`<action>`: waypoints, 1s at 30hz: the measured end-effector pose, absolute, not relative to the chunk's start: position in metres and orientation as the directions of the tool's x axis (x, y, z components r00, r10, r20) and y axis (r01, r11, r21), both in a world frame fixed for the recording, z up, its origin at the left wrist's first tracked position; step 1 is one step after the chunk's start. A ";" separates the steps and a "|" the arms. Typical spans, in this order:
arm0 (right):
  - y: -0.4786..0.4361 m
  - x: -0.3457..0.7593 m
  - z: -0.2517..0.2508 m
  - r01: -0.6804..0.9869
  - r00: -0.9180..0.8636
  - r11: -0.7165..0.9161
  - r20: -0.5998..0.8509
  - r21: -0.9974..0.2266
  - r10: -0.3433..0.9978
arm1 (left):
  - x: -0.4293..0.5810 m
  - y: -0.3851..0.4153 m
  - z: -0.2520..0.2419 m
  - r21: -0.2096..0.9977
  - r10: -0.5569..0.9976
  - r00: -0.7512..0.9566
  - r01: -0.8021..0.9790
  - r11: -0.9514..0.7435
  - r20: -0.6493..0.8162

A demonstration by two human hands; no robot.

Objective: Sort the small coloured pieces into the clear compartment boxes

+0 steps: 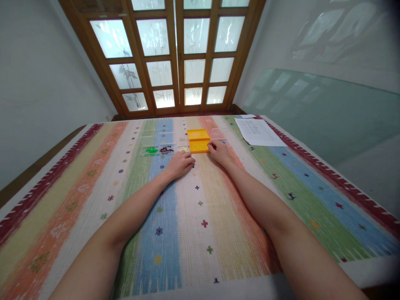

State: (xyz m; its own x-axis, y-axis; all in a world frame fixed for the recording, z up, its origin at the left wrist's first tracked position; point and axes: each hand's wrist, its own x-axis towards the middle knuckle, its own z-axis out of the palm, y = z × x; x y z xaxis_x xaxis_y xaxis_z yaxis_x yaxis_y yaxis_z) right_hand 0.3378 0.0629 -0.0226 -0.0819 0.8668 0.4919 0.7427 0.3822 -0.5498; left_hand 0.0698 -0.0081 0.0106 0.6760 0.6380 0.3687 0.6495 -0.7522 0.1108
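Note:
A small yellow box point(199, 146) lies with its lid raised at the far middle of the table, and a few tiny yellowish pieces show inside. At its right edge, my right hand point(219, 151) is closed in a pinch; whatever the fingertips hold is too small to make out. My left hand point(181, 164) rests just in front of the box's left corner, fingers curled together, their contents hidden. Beside the yellow box sit clear boxes: one with pale pieces point(184, 148), one with dark red-brown pieces point(166, 149), one with green pieces point(151, 150).
Another clear box point(218, 134) stands behind my right hand, with a bit of blue in it. Printed paper sheets point(259, 132) lie at the far right. A striped cloth point(175, 250) covers the table. Wooden glazed doors point(178, 62) are beyond it.

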 end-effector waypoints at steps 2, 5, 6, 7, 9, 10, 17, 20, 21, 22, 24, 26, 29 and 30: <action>0.062 0.337 -0.022 0.749 -0.076 0.371 0.484 -0.549 0.872 | 0.072 -0.007 0.010 0.098 0.635 0.680 0.650 -0.753 0.366; 0.061 0.336 -0.021 0.758 -0.079 0.365 0.480 -0.540 0.873 | 0.073 -0.006 0.010 0.099 0.632 0.692 0.644 -0.759 0.349; 0.061 0.336 -0.021 0.757 -0.083 0.370 0.483 -0.538 0.872 | 0.073 -0.006 0.010 0.100 0.630 0.695 0.640 -0.761 0.346; 0.061 0.336 -0.021 0.755 -0.087 0.376 0.486 -0.537 0.870 | 0.073 -0.006 0.011 0.101 0.629 0.697 0.638 -0.763 0.344; 0.061 0.336 -0.021 0.752 -0.090 0.382 0.490 -0.537 0.867 | 0.073 -0.006 0.011 0.101 0.630 0.696 0.640 -0.762 0.344; 0.061 0.335 -0.021 0.752 -0.090 0.382 0.491 -0.537 0.867 | 0.073 -0.006 0.011 0.101 0.633 0.694 0.643 -0.759 0.343; 0.061 0.336 -0.023 0.756 -0.089 0.375 0.484 -0.536 0.871 | 0.070 -0.003 0.008 0.176 0.672 0.638 0.663 -0.728 0.376; 0.061 0.336 -0.023 0.751 -0.095 0.384 0.487 -0.537 0.868 | 0.064 0.001 0.006 0.233 0.714 0.552 0.696 -0.679 0.432; 0.061 0.336 -0.023 0.749 -0.096 0.384 0.486 -0.539 0.869 | 0.061 0.003 0.006 0.264 0.733 0.511 0.707 -0.656 0.450; 0.061 0.336 -0.023 0.749 -0.094 0.381 0.483 -0.541 0.870 | 0.058 0.005 0.005 0.299 0.753 0.467 0.717 -0.629 0.463; 0.060 0.336 -0.023 0.753 -0.092 0.373 0.474 -0.543 0.875 | 0.051 0.010 0.003 0.373 0.796 0.375 0.734 -0.568 0.475; 0.060 0.336 -0.022 0.754 -0.094 0.371 0.471 -0.542 0.877 | 0.044 0.016 0.001 0.444 0.833 0.277 0.742 -0.502 0.480; 0.059 0.336 -0.020 0.748 -0.107 0.387 0.479 -0.539 0.871 | 0.030 0.026 -0.001 0.532 0.865 0.141 0.738 -0.416 0.481; 0.059 0.336 -0.019 0.746 -0.109 0.392 0.482 -0.538 0.869 | 0.024 0.030 -0.001 0.552 0.873 0.104 0.738 -0.389 0.476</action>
